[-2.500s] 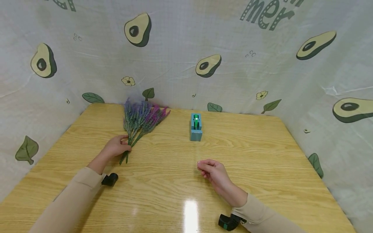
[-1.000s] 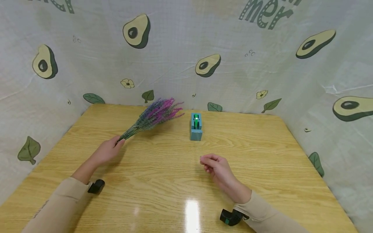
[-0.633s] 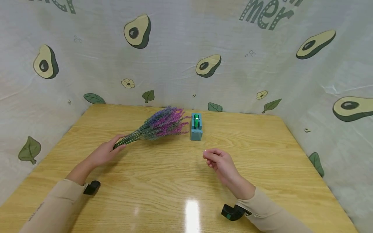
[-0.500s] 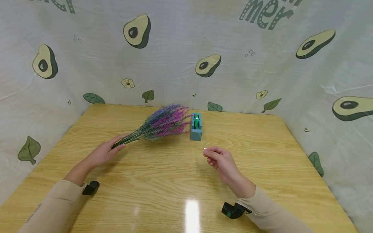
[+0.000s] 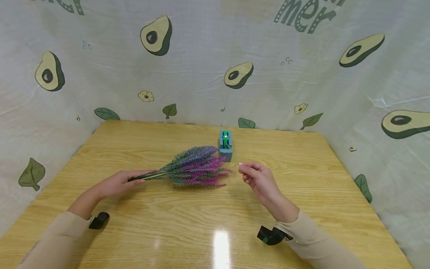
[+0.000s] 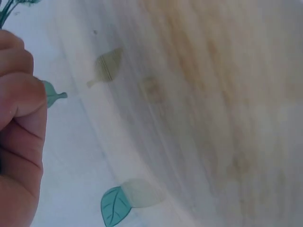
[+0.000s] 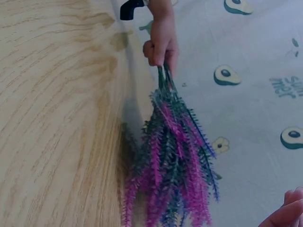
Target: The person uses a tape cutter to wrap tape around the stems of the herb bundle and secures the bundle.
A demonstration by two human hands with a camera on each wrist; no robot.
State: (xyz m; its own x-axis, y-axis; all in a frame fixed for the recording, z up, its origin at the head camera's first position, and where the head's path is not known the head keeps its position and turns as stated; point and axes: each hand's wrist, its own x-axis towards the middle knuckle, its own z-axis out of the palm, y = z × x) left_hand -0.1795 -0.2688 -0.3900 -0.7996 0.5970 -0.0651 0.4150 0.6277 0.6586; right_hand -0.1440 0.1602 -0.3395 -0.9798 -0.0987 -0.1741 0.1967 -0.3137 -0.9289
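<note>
My left hand (image 5: 115,184) grips the green stems of a bunch of artificial lavender (image 5: 195,168), held sideways over the table with its purple and pink heads pointing right. The right wrist view shows the same bunch (image 7: 170,137) hanging from the left hand (image 7: 162,42). Curled fingers of that left hand (image 6: 21,99) fill the left edge of the left wrist view. My right hand (image 5: 265,185) pinches a tiny shiny clear piece of tape (image 5: 240,164) between thumb and forefinger, just right of the flower tips. Behind the flowers stands a blue tape dispenser (image 5: 226,139) with a green roll core.
The wooden table (image 5: 188,231) has a bright light reflection near its front. A cloth with avocado prints (image 5: 201,45) hangs behind and at both sides. Black wrist cameras (image 5: 99,220) sit on both sleeves.
My left hand has picked the lavender up off the table, swung its heads rightward and lowered them towards me. The right hand, pinching the tape, has moved slightly forward and right.
</note>
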